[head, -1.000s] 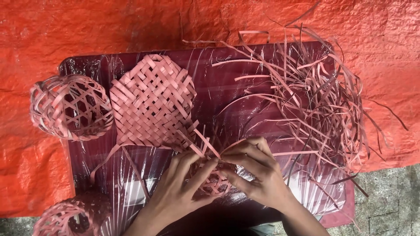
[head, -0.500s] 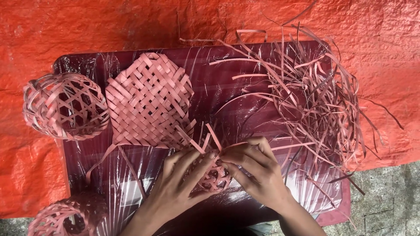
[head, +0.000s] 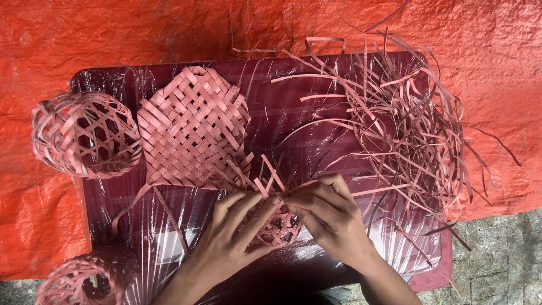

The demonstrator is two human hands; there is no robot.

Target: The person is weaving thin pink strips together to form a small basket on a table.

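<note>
A small pink woven piece (head: 278, 225), open-lattice and round, lies on the dark red table (head: 293, 107) near its front edge. My left hand (head: 228, 237) rests on its left side with fingers over the weave. My right hand (head: 330, 217) grips its upper right, fingertips pinching loose strip ends that stick up from it. Just behind my hands lies a flat pink woven mat (head: 192, 133) with loose strips trailing toward me.
A heap of loose pink strips (head: 412, 124) covers the table's right half. An open-weave ball (head: 84, 135) sits at the left edge, another (head: 84, 279) at the lower left. Orange tarp (head: 113, 34) lies under the table; stone paving (head: 502, 254) shows at right.
The view has shifted slightly. My fingers have worked the strip ends on the small woven piece; both hands stay on it in the same place.
</note>
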